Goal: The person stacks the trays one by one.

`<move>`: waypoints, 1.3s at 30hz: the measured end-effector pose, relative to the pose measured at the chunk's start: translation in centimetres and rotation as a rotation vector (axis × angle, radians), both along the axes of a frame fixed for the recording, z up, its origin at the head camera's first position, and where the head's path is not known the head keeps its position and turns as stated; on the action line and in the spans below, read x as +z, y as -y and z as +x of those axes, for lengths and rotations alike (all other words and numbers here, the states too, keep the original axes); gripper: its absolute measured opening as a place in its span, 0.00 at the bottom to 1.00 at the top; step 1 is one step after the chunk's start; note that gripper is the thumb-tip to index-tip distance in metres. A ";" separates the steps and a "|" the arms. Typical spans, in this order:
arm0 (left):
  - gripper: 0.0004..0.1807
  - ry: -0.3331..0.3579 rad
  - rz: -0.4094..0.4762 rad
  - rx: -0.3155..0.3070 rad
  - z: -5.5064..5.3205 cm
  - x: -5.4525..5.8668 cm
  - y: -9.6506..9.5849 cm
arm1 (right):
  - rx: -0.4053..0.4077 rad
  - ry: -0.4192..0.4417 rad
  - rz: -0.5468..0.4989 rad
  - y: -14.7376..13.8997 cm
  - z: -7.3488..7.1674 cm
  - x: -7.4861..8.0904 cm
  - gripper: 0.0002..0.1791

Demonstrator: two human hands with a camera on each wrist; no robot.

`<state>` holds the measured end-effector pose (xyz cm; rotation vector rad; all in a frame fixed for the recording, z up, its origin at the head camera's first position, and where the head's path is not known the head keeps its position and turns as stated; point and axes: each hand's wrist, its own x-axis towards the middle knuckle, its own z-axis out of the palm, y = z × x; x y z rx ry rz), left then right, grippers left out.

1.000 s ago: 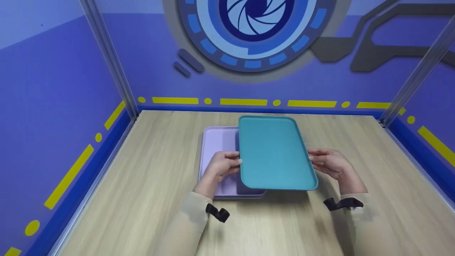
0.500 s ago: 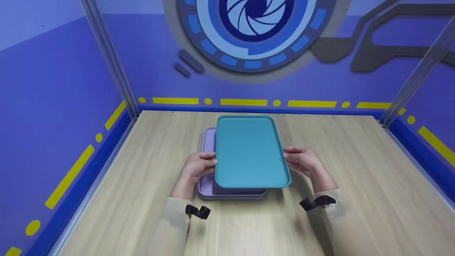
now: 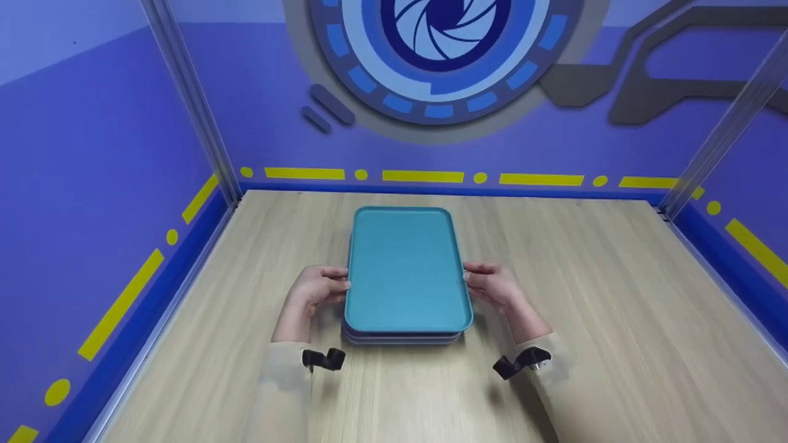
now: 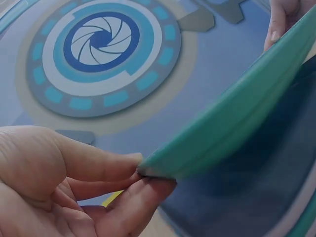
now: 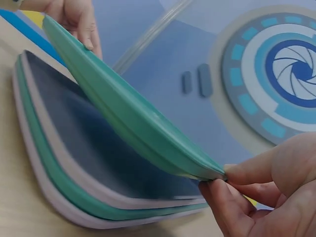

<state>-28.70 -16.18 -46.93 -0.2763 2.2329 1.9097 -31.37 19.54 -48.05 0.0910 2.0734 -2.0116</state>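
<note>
A teal rectangular tray (image 3: 405, 271) with rounded corners and a low rim lies level between my two hands. My left hand (image 3: 313, 288) pinches its left long edge between thumb and fingers. On the opposite long edge, my right hand (image 3: 496, 287) pinches the rim the same way. Directly beneath is a stack of trays (image 5: 59, 173), lilac and teal layers alternating, with a lilac tray on top. Both wrist views show a gap between the held tray and the stack, and the stack's shaded upper face. From the head view, the held tray covers nearly all of the stack.
The stack stands on a light wood-grain table (image 3: 585, 277). Blue-violet panels (image 3: 258, 111) with yellow markings enclose the table at the back and both sides, joined by metal corner posts (image 3: 191, 104).
Both hands have carried the teal tray leftward from the stack's right side until it lies over the stack, and it has come lower. The stack has stayed put.
</note>
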 end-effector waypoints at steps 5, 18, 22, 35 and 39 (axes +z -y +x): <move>0.21 -0.004 -0.091 0.000 0.2 -0.4 0.3 | -0.034 -0.008 0.052 0.9 0.2 -0.7 0.22; 0.21 0.015 -0.210 -0.030 0.3 -0.7 0.3 | -0.046 0.005 0.074 1.7 0.2 -1.7 0.21; 0.20 0.019 -0.210 -0.021 0.3 -0.8 0.3 | -0.058 0.001 0.126 1.8 0.3 -1.8 0.20; 0.20 0.001 -0.258 -0.017 0.1 -1.3 0.4 | -0.067 -0.038 0.170 1.9 0.4 -2.1 0.19; 0.20 0.005 -0.242 -0.019 0.2 -1.5 0.6 | -0.062 -0.031 0.153 1.9 0.4 -2.1 0.20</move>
